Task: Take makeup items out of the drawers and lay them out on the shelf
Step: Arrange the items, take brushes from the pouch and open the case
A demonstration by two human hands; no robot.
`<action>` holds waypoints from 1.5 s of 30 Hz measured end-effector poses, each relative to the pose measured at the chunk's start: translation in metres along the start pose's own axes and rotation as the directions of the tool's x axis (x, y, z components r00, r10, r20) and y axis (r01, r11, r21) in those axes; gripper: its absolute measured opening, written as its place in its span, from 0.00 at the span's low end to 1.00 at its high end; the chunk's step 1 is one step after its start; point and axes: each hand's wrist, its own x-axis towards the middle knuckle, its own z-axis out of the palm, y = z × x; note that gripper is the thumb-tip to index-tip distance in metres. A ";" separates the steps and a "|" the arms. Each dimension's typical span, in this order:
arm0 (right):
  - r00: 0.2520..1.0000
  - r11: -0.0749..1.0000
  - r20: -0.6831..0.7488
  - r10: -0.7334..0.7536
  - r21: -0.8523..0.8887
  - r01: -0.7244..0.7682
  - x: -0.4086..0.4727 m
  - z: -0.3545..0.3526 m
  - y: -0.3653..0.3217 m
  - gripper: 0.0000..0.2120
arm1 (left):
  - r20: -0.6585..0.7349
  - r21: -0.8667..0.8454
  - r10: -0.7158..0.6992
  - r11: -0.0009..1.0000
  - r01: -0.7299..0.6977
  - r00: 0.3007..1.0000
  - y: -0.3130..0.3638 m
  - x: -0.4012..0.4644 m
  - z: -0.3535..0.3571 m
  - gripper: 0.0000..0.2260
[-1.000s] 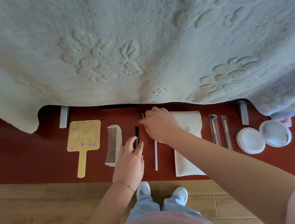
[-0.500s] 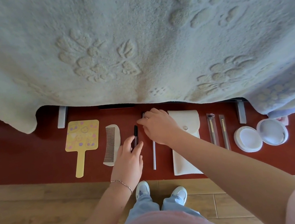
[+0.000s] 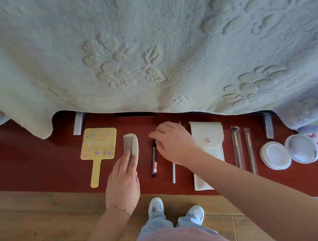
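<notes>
Flatly, left hand fingers on toothed white comb.

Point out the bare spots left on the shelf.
Free: shelf left of the mirror, and right of the compact. Crowded: comb through pouch, where both hands work.

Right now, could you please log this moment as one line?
left hand: open, on comb | right hand: touching dark pencil | shelf
</notes>
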 end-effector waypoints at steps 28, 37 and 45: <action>0.922 0.968 0.350 -0.165 -0.119 0.219 -0.004 0.027 -0.035 0.22 | -0.008 -0.041 -0.233 0.972 0.232 0.973 -0.041 0.014 -0.002 0.25; 0.928 0.969 0.335 -0.161 -0.124 0.213 -0.007 0.025 -0.030 0.20 | 0.018 -0.122 -0.210 0.970 0.211 0.977 -0.039 0.022 0.002 0.25; 0.929 0.974 0.346 -0.130 -0.130 0.184 -0.008 0.025 -0.032 0.21 | 0.019 -0.120 -0.184 0.975 0.185 0.983 -0.036 0.024 0.002 0.25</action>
